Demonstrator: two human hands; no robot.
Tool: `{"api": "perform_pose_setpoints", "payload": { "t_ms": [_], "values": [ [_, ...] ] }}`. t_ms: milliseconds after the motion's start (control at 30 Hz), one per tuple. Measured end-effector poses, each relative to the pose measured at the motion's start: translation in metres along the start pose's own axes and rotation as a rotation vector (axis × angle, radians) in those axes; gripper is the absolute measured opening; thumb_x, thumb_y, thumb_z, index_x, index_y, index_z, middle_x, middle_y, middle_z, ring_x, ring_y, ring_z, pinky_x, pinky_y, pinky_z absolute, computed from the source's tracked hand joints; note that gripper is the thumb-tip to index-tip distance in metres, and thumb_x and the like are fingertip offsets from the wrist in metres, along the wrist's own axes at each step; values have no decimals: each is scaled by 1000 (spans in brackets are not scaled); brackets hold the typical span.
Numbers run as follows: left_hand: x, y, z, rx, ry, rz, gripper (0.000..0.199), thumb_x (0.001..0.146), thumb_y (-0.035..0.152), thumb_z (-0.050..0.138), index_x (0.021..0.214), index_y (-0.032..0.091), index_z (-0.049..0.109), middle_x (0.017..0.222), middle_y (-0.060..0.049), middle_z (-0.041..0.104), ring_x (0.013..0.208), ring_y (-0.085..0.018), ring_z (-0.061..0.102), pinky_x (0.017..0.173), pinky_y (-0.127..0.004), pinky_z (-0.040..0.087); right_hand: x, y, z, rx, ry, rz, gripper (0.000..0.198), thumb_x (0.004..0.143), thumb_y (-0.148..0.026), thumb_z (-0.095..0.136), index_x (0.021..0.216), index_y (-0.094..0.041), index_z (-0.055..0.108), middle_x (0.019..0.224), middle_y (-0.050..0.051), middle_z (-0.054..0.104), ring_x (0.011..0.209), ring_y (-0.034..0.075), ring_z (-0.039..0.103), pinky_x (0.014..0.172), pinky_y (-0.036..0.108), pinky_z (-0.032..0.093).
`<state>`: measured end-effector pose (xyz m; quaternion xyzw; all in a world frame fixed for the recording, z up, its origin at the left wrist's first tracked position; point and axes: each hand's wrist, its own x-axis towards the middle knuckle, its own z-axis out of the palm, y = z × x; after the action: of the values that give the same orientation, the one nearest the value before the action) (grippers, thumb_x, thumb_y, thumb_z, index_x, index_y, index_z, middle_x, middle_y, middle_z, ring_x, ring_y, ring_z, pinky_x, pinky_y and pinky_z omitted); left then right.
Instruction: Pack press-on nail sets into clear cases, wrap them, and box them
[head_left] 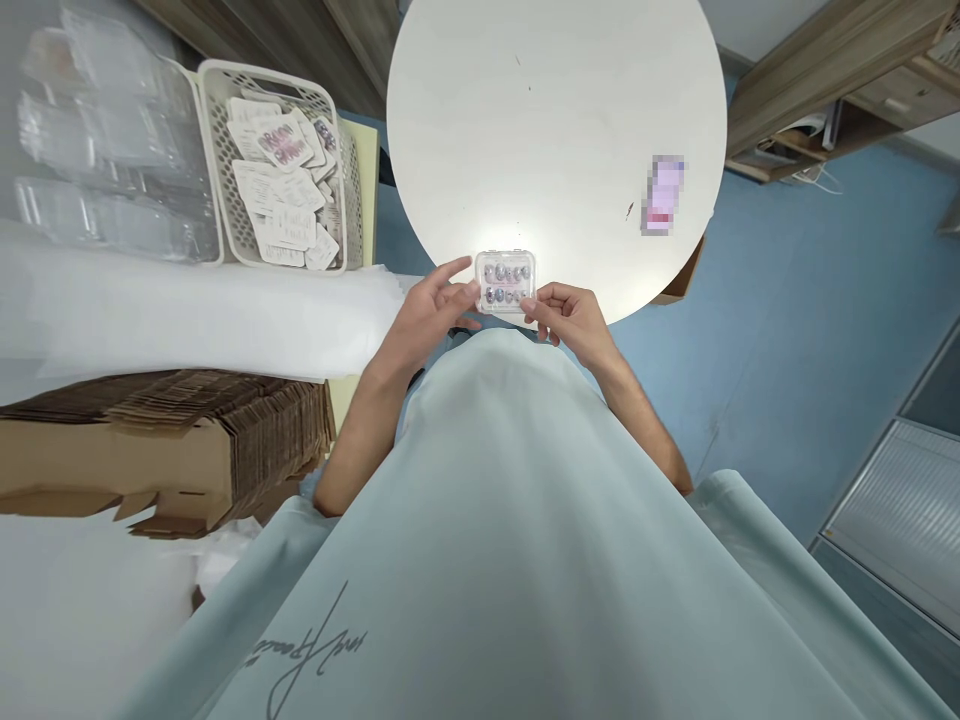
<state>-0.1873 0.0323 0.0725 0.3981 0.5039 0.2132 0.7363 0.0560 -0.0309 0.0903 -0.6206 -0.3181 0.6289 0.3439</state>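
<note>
A small clear plastic case (505,282) is held over the near edge of the white round table. Two rows of shiny oval pieces that look like press-on nails lie inside it, and its lid appears closed. My left hand (429,312) has its thumb on the case's left edge, the index finger stretched past the upper left corner and other fingertips showing lower down. At the lower right corner, my right hand (571,318) pinches the case between thumb and fingers. The undersides of the case and some fingertips are hidden.
On the round table (555,100) lies a blurred-out pinkish object (664,195). To the left stand a white basket (212,165) of printed cards (281,215), clear plastic packages (112,130), white sheets (210,315) and folded cardboard boxes (277,435). Wooden shelving (810,75) is at right.
</note>
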Motion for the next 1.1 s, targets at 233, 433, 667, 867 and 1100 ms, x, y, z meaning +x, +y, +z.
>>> {"api": "perform_pose_setpoints", "payload": {
  "t_ms": [233,433,667,867,1100],
  "values": [
    [-1,-5,0,100,52,24,78,92,63,97,154,22,72,117,-10,86,108,-30,85,95,-41,68,8,4,2,-7,5,1,72,75,-92,95,88,-24,76,84,3,82,61,12,65,47,25,48],
    [9,-15,-8,100,78,35,72,91,58,97,150,24,73,114,-9,86,107,-29,83,97,-42,67,21,13,6,-23,-12,19,75,73,-94,95,89,-23,76,87,4,83,61,12,65,47,26,48],
    [34,-42,-26,164,150,32,70,91,52,94,149,20,70,114,-11,86,98,-27,82,94,-42,67,64,40,11,-71,-59,68,57,85,-73,101,91,-20,80,89,5,85,62,10,66,51,22,50],
    [90,-89,-38,279,293,-99,39,99,33,82,134,17,72,122,-14,86,97,-25,82,98,-41,65,125,83,23,-161,-73,161,23,106,-32,89,93,-15,83,99,8,89,64,9,69,56,21,53],
    [138,-129,-42,561,375,-240,38,103,19,72,139,13,78,141,-18,84,113,-26,82,112,-38,57,177,130,48,-201,78,347,24,111,-14,76,87,-13,78,87,6,87,60,7,71,60,20,51]
  ]
}}
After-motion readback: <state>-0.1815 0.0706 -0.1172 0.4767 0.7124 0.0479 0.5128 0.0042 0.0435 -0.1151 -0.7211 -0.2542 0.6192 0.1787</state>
